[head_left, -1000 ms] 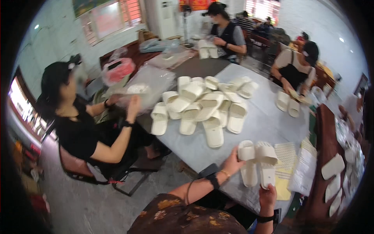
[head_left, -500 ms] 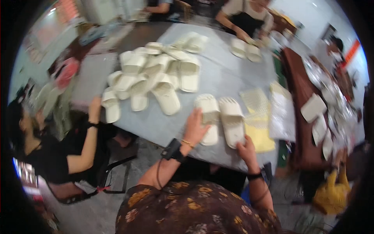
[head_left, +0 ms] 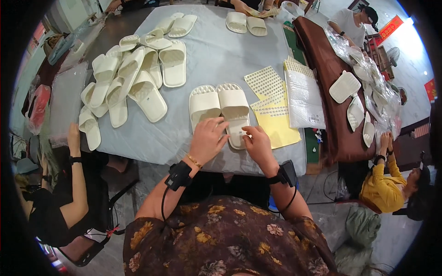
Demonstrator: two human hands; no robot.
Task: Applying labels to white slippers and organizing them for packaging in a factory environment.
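Observation:
Side by side in front of me lies a pair of cream slide slippers, toes pointing away. Over the heel of the left slipper is my left hand, fingers loosely bent and thumb apart, its tips reaching toward the other slipper. On the heel of the right slipper a small dark mark shows. My right hand is at that slipper's right edge, fingers curled, with a gap between thumb and forefinger. Just right of the pair are yellow sticker sheets with rows of small labels.
A heap of cream slippers covers the table's left side. Another pair stands at the far edge near a co-worker's hands. White padded bags lie right of the stickers, beside a brown bench with slippers and plastic. Co-workers sit left and right.
The two slippers, apart before, now lie close together. My right hand has come off the heel end to the right slipper's edge. The whole view has shifted, moving the table leftward and up.

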